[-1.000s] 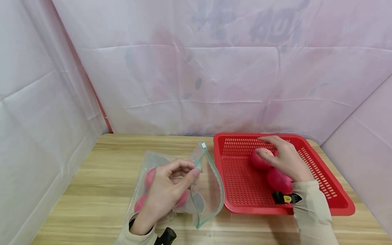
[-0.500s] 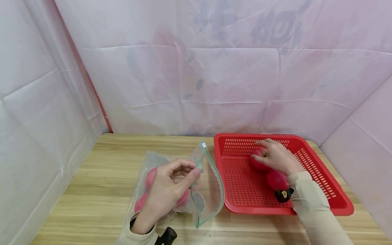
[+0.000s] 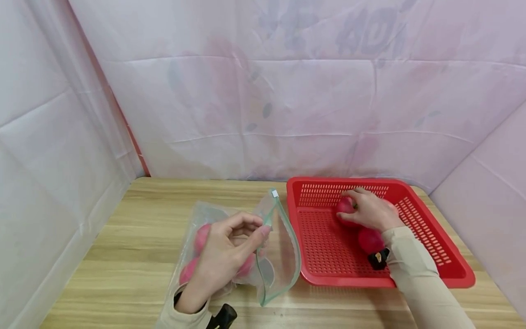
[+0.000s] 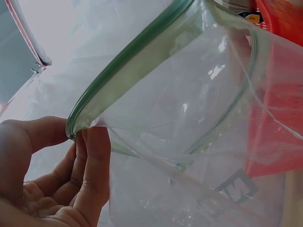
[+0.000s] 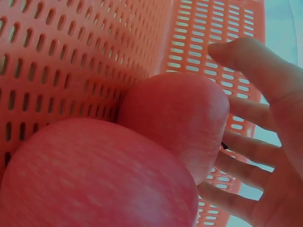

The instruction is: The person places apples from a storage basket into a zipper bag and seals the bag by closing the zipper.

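My left hand (image 3: 226,256) pinches the green-edged rim of a clear zip bag (image 3: 283,269) between thumb and fingers. The bag's mouth gapes toward the right, and several red apples (image 3: 202,238) lie inside, partly covered by the hand. In the left wrist view the bag rim (image 4: 113,71) runs up from the pinching fingertips. Over in the red basket, my right hand (image 3: 371,210) reaches around an apple (image 3: 346,206). The right wrist view has its fingers behind that apple (image 5: 177,118), with the thumb apart from the skin. Another apple (image 5: 94,179) sits nearer that camera.
The red plastic basket (image 3: 328,282) stands on the wooden table (image 3: 119,256), right beside the bag. A further apple (image 3: 370,241) lies below the right hand, and one more (image 3: 390,206) shows behind it. Pale cloth (image 3: 263,105) walls the table at back and sides.
My right hand has moved slightly left and down over the apple, whose stem now faces the hand. The left hand and bag have stayed in place.
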`<action>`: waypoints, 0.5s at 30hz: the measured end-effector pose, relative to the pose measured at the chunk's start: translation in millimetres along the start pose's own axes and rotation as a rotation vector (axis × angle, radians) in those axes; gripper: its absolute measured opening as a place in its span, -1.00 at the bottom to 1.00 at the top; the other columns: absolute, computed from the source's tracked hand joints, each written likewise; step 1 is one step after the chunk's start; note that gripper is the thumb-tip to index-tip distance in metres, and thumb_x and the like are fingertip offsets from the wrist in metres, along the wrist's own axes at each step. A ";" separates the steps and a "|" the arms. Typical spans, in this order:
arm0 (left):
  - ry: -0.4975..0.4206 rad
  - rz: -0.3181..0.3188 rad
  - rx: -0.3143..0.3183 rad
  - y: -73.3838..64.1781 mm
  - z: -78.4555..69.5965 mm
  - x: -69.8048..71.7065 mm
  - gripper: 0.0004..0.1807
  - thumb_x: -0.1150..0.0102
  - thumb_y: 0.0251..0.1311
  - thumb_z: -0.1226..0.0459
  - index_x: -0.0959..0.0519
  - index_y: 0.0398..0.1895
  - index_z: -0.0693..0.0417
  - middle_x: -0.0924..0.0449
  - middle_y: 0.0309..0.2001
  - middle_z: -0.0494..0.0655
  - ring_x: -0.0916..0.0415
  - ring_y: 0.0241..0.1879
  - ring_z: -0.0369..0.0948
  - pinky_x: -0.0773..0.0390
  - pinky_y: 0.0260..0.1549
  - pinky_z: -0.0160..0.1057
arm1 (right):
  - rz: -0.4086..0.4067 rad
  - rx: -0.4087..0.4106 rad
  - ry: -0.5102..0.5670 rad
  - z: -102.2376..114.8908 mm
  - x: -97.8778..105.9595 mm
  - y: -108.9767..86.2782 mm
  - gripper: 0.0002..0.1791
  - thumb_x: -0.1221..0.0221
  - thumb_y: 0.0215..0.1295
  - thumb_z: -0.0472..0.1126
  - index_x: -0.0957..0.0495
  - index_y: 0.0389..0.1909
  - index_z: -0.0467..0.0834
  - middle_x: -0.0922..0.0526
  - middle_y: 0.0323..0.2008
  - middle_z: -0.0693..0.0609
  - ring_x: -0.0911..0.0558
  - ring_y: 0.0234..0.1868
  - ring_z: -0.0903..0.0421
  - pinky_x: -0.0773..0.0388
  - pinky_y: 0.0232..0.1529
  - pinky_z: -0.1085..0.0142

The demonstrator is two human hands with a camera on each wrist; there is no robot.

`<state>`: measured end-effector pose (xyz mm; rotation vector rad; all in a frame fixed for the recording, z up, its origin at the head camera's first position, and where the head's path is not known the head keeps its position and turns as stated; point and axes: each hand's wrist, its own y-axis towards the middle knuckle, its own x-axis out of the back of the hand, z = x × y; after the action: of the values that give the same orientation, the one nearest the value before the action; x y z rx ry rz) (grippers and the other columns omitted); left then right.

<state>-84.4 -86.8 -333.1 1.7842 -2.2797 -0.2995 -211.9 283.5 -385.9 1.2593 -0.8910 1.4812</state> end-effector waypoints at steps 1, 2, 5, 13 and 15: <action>0.001 0.001 -0.001 0.0 0.0 0.1 -0.83 -0.28 0.35 0.34 -0.62 -0.17 0.35 -0.69 -0.31 0.14 -0.67 -0.36 -0.30 -0.76 -0.30 -0.26 | -0.002 0.007 0.002 0.2 -0.7 0.0 -0.34 -0.45 0.12 0.09 -0.60 0.19 -0.17 -0.58 0.10 -0.28 -0.63 -0.06 -0.13 -0.65 -0.21 -0.04; 0.002 0.001 -0.004 0.1 0.0 0.2 -0.83 -0.28 0.35 0.35 -0.62 -0.17 0.35 -0.69 -0.31 0.14 -0.67 -0.36 -0.30 -0.76 -0.30 -0.26 | -0.003 0.017 0.002 0.0 -1.1 0.1 -0.35 -0.46 0.10 0.07 -0.61 0.17 -0.18 -0.58 0.09 -0.30 -0.63 -0.06 -0.14 -0.65 -0.21 -0.03; 0.004 0.005 -0.009 0.4 0.5 0.8 -0.84 -0.28 0.35 0.35 -0.62 -0.17 0.34 -0.69 -0.31 0.14 -0.68 -0.37 -0.30 -0.76 -0.31 -0.27 | -0.003 0.040 0.010 0.1 -2.0 0.3 -0.37 -0.49 0.07 0.02 -0.62 0.13 -0.21 -0.58 0.08 -0.33 -0.61 -0.04 -0.18 -0.64 -0.16 -0.05; 0.002 0.020 0.019 0.5 1.1 2.3 -0.85 -0.29 0.35 0.35 -0.63 -0.15 0.29 -0.68 -0.31 0.12 -0.68 -0.43 -0.26 -0.76 -0.32 -0.26 | 0.003 0.086 0.019 1.4 -3.6 1.1 -0.27 -0.56 -0.04 -0.05 -0.58 0.14 -0.28 -0.53 0.09 -0.41 -0.58 0.06 -0.35 -0.58 0.04 -0.23; -0.004 0.027 0.029 0.3 0.6 2.8 -0.86 -0.28 0.35 0.34 -0.63 -0.14 0.27 -0.67 -0.30 0.11 -0.68 -0.46 -0.25 -0.76 -0.32 -0.25 | 0.032 0.077 0.040 2.1 -4.1 1.8 -0.21 -0.57 -0.05 -0.05 -0.53 0.21 -0.28 -0.50 0.13 -0.42 -0.58 0.07 -0.36 -0.59 0.04 -0.25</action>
<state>-85.5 -89.5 -333.3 1.7662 -2.3204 -0.2671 -213.0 280.2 -389.5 1.2719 -0.8380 1.5734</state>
